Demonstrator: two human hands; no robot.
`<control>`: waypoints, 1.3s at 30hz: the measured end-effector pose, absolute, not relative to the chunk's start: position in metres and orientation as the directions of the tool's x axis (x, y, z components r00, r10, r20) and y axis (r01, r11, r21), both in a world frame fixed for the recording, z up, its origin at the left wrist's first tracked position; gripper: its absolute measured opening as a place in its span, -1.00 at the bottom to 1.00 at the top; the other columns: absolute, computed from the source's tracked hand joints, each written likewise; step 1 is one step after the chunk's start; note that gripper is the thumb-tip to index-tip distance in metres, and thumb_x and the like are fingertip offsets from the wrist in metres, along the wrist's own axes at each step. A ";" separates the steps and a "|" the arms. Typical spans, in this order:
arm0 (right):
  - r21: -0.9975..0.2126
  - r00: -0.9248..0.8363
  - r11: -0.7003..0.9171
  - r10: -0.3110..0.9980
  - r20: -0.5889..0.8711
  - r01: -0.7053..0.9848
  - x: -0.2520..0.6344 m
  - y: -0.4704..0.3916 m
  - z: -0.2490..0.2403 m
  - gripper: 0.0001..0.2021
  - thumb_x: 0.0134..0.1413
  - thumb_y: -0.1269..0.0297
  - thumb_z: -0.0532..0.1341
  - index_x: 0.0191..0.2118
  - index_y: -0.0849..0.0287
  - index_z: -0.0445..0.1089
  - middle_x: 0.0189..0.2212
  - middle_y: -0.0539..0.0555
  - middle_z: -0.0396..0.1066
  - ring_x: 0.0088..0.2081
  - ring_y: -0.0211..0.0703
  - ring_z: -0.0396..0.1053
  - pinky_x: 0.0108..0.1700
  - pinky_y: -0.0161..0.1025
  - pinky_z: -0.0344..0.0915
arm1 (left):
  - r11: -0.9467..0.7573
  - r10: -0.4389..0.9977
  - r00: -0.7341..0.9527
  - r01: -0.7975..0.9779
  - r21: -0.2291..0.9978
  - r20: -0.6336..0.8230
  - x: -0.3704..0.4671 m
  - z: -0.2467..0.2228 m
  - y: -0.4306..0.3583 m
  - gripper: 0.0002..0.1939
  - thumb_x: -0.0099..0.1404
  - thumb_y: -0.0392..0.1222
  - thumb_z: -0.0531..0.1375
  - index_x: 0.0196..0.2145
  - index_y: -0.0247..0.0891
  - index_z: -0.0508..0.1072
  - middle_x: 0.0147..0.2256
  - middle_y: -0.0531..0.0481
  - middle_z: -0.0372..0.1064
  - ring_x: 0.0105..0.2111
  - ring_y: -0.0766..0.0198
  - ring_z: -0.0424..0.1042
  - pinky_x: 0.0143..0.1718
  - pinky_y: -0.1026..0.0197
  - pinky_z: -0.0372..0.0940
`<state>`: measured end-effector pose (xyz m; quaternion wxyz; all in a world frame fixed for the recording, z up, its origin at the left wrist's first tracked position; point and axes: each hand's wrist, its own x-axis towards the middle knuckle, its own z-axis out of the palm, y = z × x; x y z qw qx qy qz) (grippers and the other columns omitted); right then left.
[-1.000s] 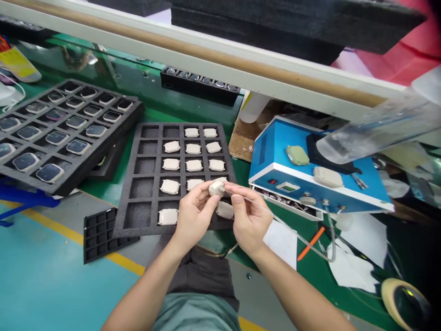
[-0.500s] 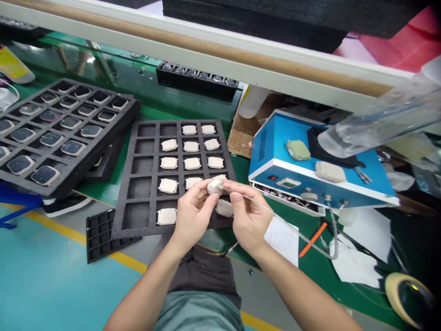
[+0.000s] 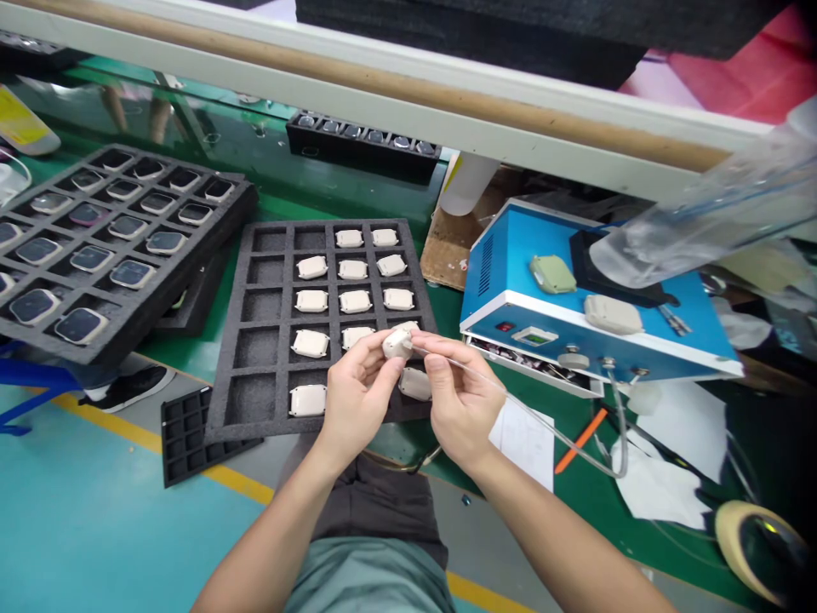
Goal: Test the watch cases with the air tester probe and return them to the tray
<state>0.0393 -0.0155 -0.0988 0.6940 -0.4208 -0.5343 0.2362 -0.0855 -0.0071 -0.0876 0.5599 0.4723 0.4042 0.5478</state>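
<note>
My left hand (image 3: 357, 387) pinches a small off-white watch case (image 3: 397, 344) between thumb and fingers above the dark foam tray (image 3: 218, 417). Close beside it, my right hand (image 3: 467, 396) is closed on the end of a thin clear tube (image 3: 562, 437), whose tip points at the case. Fingers hide the tip, so I cannot tell whether it touches. The tube runs back to the front of a blue control box (image 3: 494, 268). Under my hands, the tray holds several more off-white cases (image 3: 311, 343) in its compartments; its left column is bare.
A second foam tray (image 3: 246, 200) with dark-screened watches sits at the left. On the blue box lie a green case (image 3: 552, 274) and an off-white one (image 3: 613, 314). An orange stick (image 3: 580, 441), white papers (image 3: 660, 485) and a tape roll (image 3: 734, 545) are at the right.
My hands, the watch case and the tube hold nearly the same pose. The view has shifted slightly, and more of a person's shoe shows at the left.
</note>
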 end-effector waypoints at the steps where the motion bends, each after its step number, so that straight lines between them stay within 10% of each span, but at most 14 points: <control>1: -0.837 0.316 0.534 0.779 0.542 0.121 0.039 -0.015 -0.099 -0.88 0.37 0.34 0.28 -0.11 0.04 0.59 -0.15 0.08 0.67 -0.04 -0.05 0.65 0.07 -0.05 0.61 | -0.048 0.995 0.074 -0.231 0.972 0.067 -0.086 -0.088 -0.007 -0.69 0.35 -0.18 0.35 0.04 -0.24 0.56 0.05 -0.16 0.61 0.01 0.08 0.63 0.10 0.10 0.50; 39: -0.833 0.285 0.546 0.787 0.547 0.091 0.042 -0.014 -0.099 -0.88 0.37 0.36 0.28 -0.13 0.05 0.59 -0.14 0.10 0.65 -0.05 -0.06 0.63 0.03 -0.07 0.60 | -0.086 0.992 0.072 -0.206 0.975 0.102 -0.086 -0.088 -0.005 -0.69 0.35 -0.22 0.36 0.03 -0.29 0.58 0.03 -0.17 0.63 0.00 0.13 0.64 0.07 0.20 0.52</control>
